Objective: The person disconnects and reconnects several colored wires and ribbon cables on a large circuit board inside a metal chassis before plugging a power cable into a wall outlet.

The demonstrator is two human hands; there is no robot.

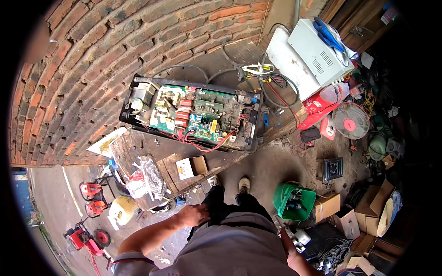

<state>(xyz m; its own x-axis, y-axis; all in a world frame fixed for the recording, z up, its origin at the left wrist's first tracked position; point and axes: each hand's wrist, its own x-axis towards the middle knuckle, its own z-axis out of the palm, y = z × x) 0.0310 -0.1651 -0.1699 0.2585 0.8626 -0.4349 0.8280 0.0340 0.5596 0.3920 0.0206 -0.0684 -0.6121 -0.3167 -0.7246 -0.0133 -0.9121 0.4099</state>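
My left hand point(192, 215) is by my left thigh, its fingers curled in against the dark trousers point(214, 202); whatever may be inside them is hidden. Down at my right side hangs my right hand point(287, 244), partly covered by my body, so its fingers do not show clearly. Ahead on the wooden workbench point(221, 161) lies an opened electrical machine point(193, 115) in a black metal frame. Green circuit boards, red wound parts and loose red wires show inside it. Neither hand touches it. Nearer me on the bench are a small open cardboard box point(192, 167) and crumpled clear plastic point(149, 178).
Cables point(271, 76) and a pale metal case point(320, 50) occupy the bench's right end. A green bin point(294, 202) with tools, cardboard boxes point(375, 207) and a fan point(351, 120) stand on the right. Red machinery point(85, 239) is at left, beyond a yellowish jug point(123, 210). A brick wall point(92, 69) rises behind.
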